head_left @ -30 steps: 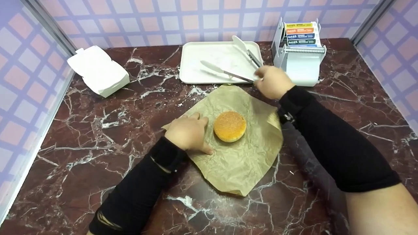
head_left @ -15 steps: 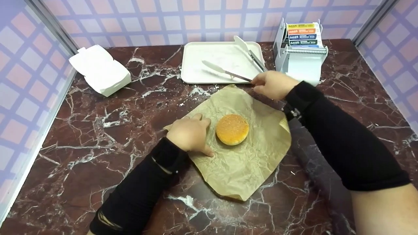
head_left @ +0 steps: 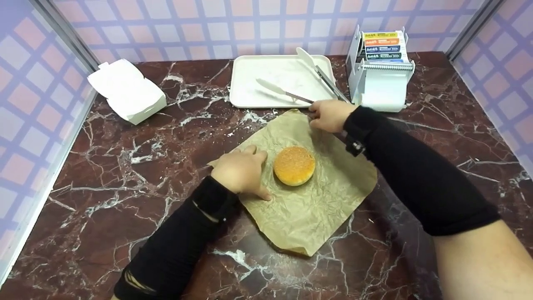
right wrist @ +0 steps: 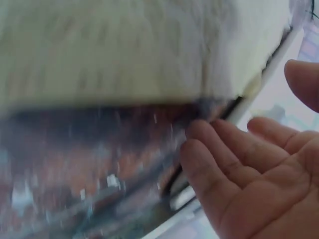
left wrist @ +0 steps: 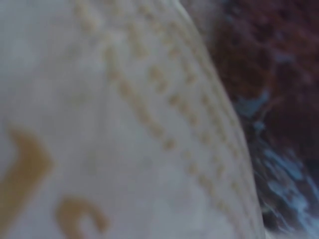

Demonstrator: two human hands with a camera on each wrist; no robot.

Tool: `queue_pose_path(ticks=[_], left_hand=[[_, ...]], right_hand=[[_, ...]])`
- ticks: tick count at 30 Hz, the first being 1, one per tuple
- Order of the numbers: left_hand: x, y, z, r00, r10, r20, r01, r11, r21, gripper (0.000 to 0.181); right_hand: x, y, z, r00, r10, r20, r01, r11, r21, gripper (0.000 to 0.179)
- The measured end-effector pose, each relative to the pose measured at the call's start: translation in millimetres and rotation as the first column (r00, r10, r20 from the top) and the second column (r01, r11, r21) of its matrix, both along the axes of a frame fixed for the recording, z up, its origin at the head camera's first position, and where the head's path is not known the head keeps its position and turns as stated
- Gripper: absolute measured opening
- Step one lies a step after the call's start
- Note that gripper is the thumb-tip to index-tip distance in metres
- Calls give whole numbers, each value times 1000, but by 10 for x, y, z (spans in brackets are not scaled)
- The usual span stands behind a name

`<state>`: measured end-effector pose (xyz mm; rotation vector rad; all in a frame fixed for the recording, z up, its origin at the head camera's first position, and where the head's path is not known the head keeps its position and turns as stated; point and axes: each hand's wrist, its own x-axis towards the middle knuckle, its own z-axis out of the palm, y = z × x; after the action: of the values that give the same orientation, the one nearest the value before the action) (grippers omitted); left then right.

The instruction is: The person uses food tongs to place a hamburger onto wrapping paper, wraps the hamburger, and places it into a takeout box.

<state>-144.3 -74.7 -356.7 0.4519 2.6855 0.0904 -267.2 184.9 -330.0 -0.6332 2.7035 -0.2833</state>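
Observation:
A round golden bun (head_left: 294, 166) sits on a crumpled sheet of brown wrapping paper (head_left: 308, 221) in the middle of the table. Just left of the bun my left hand (head_left: 240, 171) rests on the paper with its fingers spread. Pale printed paper (left wrist: 124, 149), blurred, fills most of the left wrist view. My right hand (head_left: 331, 116) is over the paper's far edge, by the handles of white-tipped tongs (head_left: 300, 97) that lie across a white tray (head_left: 245, 96). In the right wrist view, the fingers (right wrist: 239, 149) are extended and the thumb stands apart.
A white open carton (head_left: 129, 91) stands at the back left. Right of the tray is a metal holder (head_left: 385, 85) with several coloured labels and a white roll. Checked walls (head_left: 187, 29) border the dark marbled tabletop (head_left: 137, 183).
My right hand has come down and left along the tongs' handles toward the paper. The paper's right corner has unfolded farther to the right. My left hand has stayed put.

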Motion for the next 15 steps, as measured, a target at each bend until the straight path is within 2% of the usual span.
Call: queue_pose_path(ticks=[5,10,15], left_hand=[[3,1,-4,1000,3,-2,-3,1000,-4,123],[2,4,1,1000,8,-2,-8,1000,-8,123],[3,13,6,1000,19,0,-19,1000,-6,122]], right_hand=[[-20,-93,-112,998,-60,36,62,996,-69,53],[-32,-132,-135,986,-146,81,158,971,-178,63],[-34,-162,-156,980,-196,-17,184,942,-280,52]])
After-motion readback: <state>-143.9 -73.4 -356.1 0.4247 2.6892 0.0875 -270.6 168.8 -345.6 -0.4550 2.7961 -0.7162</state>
